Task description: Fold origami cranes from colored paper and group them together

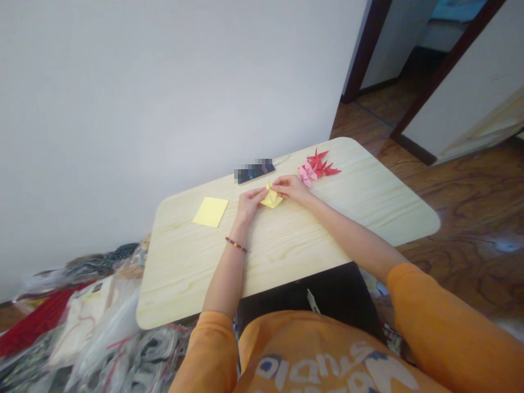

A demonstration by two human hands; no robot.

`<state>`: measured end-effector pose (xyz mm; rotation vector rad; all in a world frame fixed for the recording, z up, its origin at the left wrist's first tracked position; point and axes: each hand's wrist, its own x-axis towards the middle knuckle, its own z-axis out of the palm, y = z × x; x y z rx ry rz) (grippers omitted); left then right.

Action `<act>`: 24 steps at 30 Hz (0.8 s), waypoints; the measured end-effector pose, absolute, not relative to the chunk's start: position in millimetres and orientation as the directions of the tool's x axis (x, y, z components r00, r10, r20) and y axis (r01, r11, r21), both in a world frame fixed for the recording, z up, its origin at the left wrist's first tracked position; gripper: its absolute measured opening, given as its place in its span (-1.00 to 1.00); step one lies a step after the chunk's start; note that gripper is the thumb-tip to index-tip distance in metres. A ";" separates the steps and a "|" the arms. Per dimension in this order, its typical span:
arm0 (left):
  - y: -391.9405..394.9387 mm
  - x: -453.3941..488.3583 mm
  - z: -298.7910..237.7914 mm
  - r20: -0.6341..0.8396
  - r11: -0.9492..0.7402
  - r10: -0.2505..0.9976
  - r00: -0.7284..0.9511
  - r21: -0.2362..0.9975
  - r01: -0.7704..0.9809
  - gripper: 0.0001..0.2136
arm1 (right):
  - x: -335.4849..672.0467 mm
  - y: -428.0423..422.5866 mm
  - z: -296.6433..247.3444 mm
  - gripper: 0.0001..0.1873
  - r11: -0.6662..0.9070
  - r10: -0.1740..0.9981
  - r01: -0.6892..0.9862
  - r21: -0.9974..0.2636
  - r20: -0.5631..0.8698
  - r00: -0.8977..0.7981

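A partly folded piece of yellow origami paper point(271, 198) is held between my hands above the middle of the table, with one flap standing up. My left hand point(250, 203) pinches its left side between thumb and fingers. On the right side, my right hand point(290, 187) grips the paper with its fingertips. A flat stack or sheet of yellow square paper point(210, 212) lies to the left of my left hand. Beyond my right hand rest several folded paper pieces, red point(318, 160) and pink point(308, 173), with pointed tips.
A phone point(256, 172) with a cable lies near the wall side of the light wooden table point(176, 273). Plastic-wrapped bundles point(102, 327) crowd the floor at the left. A doorway with dark frames point(370, 49) stands at the upper right.
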<state>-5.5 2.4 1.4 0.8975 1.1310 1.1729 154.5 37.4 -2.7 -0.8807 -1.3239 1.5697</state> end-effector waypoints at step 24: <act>1.9 -3.2 -2.5 -0.142 0.139 0.990 -0.008 0.979 -0.146 -0.61 | 154.5 34.2 2.5 -0.69 -0.067 0.939 -0.183 -0.981 -0.001 -0.343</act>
